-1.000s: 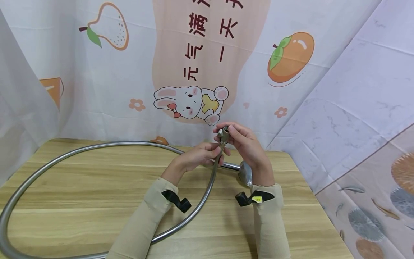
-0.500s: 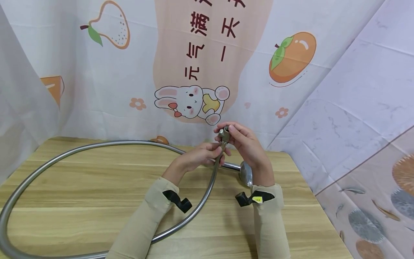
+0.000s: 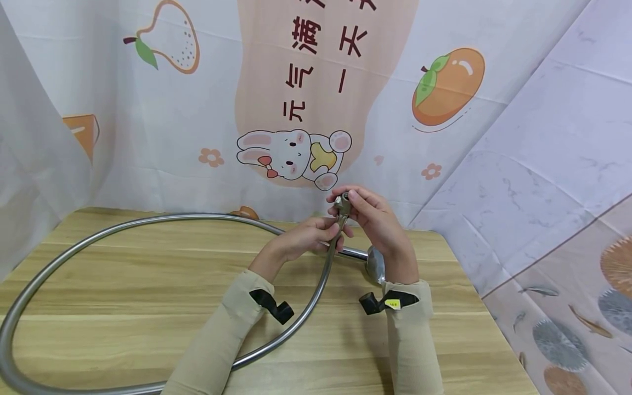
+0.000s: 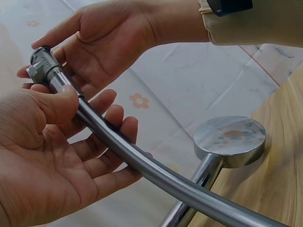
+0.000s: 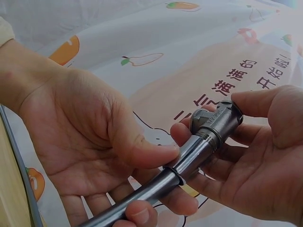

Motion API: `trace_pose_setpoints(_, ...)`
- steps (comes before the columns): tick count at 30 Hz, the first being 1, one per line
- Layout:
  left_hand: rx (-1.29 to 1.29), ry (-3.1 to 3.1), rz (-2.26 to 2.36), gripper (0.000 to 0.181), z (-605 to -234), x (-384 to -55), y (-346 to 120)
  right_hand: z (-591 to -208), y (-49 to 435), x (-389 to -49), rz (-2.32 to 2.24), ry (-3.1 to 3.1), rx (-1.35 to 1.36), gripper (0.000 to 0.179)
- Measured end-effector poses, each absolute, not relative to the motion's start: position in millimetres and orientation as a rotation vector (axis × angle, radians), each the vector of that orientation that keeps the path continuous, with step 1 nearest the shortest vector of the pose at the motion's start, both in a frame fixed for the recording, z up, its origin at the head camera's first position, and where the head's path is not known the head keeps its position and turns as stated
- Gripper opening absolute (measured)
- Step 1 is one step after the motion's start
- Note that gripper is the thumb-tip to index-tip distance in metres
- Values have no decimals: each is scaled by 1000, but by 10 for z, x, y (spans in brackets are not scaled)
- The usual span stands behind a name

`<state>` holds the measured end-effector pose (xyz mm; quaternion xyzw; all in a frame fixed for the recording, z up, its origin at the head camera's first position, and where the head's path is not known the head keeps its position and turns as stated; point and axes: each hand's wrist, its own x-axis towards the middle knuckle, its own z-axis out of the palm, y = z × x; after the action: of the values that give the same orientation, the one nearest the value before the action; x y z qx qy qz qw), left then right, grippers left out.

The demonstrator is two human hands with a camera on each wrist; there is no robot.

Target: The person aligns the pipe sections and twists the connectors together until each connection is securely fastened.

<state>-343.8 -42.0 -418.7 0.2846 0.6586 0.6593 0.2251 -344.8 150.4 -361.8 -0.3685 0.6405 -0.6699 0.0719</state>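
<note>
A grey metal shower hose (image 3: 266, 349) rises from the table to a small metal fitting (image 5: 215, 122) at its end, held up in front of me. My left hand (image 3: 306, 238) pinches the hose's end sleeve just below this fitting, thumb on top and fingers beneath. With thumb and fingertips my right hand (image 3: 377, 216) grips the fitting itself; in the right wrist view a short side outlet shows on it. Behind the hands a chrome shower head (image 4: 229, 139) lies on the table, its handle partly hidden by the left hand and the hose in the head view.
The hose makes a wide loop over the left half of the wooden table (image 3: 148, 296). A printed cloth (image 3: 197, 109) hangs right behind the table's back edge, and a marbled cloth (image 3: 513, 181) covers the right side. Both wrists carry black camera straps.
Both hands stay in nearly the same place on the hose and fitting. The head view has shifted very slightly.
</note>
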Motion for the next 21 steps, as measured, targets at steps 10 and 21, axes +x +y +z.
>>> trace_pose_setpoints(10, 780, 1821, 1818, 39, -4188, -3442, -418, -3623, 1495, -3454, -2020, 1914, -1106, 29)
trace_pose_setpoints(21, 773, 1826, 1814, 37, -4186, -3444, -419, -3615, 1493, -3452, -2021, 1913, -1105, 30)
